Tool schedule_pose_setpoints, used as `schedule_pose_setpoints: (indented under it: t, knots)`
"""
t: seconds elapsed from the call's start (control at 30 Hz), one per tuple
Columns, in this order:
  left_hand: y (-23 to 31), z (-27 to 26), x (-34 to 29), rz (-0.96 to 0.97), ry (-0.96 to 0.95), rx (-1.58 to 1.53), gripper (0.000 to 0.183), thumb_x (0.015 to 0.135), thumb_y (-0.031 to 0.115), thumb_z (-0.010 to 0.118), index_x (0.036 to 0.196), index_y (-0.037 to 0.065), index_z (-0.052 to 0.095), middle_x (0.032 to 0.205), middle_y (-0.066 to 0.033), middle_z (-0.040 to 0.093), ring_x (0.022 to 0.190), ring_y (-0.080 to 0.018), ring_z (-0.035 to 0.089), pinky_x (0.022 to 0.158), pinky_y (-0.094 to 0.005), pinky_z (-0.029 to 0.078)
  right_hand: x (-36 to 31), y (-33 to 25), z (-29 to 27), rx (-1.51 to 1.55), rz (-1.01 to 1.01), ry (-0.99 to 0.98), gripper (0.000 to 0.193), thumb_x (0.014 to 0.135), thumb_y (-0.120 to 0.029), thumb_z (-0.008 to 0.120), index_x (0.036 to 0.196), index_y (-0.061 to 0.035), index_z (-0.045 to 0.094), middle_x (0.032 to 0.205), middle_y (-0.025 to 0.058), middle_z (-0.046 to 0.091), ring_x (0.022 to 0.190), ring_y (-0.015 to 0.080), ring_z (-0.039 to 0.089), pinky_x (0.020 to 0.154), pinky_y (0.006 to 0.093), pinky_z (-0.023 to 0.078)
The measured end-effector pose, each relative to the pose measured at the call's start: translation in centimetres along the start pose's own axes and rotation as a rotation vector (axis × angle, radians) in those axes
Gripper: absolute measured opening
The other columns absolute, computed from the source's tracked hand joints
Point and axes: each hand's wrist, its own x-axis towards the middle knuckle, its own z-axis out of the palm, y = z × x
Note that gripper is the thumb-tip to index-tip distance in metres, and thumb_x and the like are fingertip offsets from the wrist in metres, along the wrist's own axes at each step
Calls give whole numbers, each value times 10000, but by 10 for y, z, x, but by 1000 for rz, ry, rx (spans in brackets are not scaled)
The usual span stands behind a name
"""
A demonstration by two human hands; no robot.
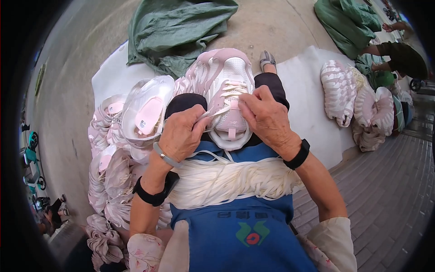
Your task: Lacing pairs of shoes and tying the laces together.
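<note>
A pink and white sneaker upper (221, 117) rests between my knees, its toe toward me. Cream shoelace (233, 88) crosses its upper eyelets. My left hand (181, 132) is closed, pinching a length of lace that runs to the eyelets on the left side. My right hand (268, 117) is closed at the right eyelet edge, thumb and bent forefinger gripping the upper there; whether lace is also between them is hidden. Across my lap, on a blue apron (244, 231), lies a thick bundle of cream laces (235, 179).
More uppers are stacked beyond the one in my lap and piled at my left (108, 177). A clear plastic-like bag (164, 88) holds pink pieces. A green sack (176, 31) lies ahead. White sheeting (312, 104) covers the floor. Another person (401, 59) stands by upper stacks (337, 90) at right.
</note>
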Motion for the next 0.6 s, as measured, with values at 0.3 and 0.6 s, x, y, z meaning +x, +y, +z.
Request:
schedule_pose_setpoints:
  t: [0.3,0.6]
  knots:
    - [-8,-21,15,32,-12,123,115,878,113,599,846,8,565,654,-160,523,609,-348,515,562,-384,407,-16,16,0,237,177,55,259,817,-116,669,1042,-23,582,817,119,562,691,286,599,633,368,498]
    - [-15,-16,14,36,134,129,153,884,146,616,852,3,569,777,-183,575,692,-359,572,616,-411,440,-16,19,-6,286,225,43,235,824,-126,657,1024,-24,585,810,121,567,707,286,605,648,373,494]
